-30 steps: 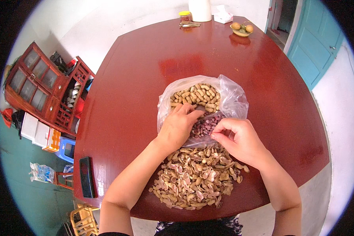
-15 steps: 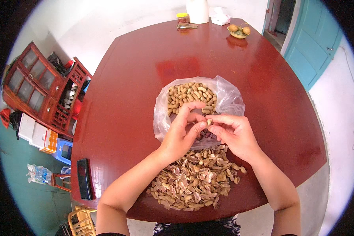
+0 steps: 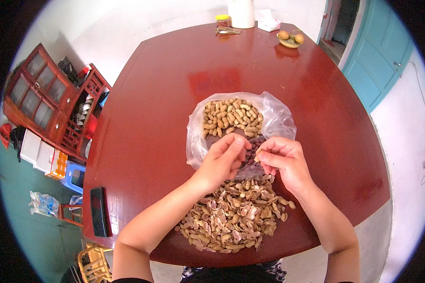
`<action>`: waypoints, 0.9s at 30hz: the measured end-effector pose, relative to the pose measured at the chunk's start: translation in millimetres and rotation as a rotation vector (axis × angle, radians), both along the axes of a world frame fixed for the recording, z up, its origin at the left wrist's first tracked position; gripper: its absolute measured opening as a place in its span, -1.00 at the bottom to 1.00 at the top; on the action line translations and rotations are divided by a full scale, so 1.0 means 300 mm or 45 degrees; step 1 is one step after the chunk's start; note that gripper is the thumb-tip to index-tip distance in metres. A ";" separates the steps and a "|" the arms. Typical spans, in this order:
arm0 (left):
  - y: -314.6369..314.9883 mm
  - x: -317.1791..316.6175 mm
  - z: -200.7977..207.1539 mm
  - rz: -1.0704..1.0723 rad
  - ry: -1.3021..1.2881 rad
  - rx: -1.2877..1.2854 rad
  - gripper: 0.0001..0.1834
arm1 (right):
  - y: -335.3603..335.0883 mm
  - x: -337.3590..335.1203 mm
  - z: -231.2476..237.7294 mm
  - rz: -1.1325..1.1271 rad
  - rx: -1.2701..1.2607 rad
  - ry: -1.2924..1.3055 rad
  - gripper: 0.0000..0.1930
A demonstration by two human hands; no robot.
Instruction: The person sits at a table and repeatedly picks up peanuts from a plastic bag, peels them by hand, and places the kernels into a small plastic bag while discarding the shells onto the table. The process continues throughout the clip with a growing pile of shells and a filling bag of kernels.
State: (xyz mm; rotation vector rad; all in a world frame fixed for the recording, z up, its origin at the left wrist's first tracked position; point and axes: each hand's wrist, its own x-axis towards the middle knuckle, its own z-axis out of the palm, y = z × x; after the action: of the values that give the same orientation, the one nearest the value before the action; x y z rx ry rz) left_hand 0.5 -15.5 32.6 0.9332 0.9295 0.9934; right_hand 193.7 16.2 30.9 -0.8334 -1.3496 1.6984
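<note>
Both hands hover close together over the near part of a clear plastic bag (image 3: pixel 277 115) on the table. My right hand (image 3: pixel 287 162) is closed, pinching a pale peanut shell (image 3: pixel 258 155) between thumb and fingers. Beside it, my left hand (image 3: pixel 222 158) is closed with thumb against forefinger; whatever sits in that pinch is hidden. Unshelled peanuts (image 3: pixel 233 114) fill the bag's far part. Dark reddish shelled kernels (image 3: pixel 251 152) lie in its near part, partly covered by my hands. Between my forearms spreads a heap of empty peanut shells (image 3: pixel 231 217).
Everything rests on a red-brown table (image 3: pixel 151 118). A black phone (image 3: pixel 99 211) lies near its left edge. At the far end stand a yellow-lidded jar (image 3: pixel 222 20), a white container (image 3: pixel 241 13), a tissue pack (image 3: pixel 268 21) and a fruit bowl (image 3: pixel 289 44).
My hands have drawn apart from the peanut they both held. The left fingers have curled in, and the right hand keeps a shell piece in its pinch.
</note>
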 end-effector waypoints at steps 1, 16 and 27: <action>-0.005 0.004 -0.002 0.010 0.168 0.166 -0.74 | -0.003 -0.004 0.002 -0.008 -0.020 0.039 -0.93; -0.033 0.023 0.008 0.066 0.741 0.810 -0.77 | -0.051 -0.046 0.016 0.009 0.005 0.125 -0.91; -0.011 0.010 -0.018 0.122 0.288 0.371 -0.76 | -0.007 -0.033 0.013 0.017 -0.173 0.195 -0.91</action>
State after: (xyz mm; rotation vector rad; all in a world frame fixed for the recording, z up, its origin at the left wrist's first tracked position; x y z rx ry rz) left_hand 3.5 -18.8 27.3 1.2754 1.0428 1.1410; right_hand 183.8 14.1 34.7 -0.7542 -1.1492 1.8412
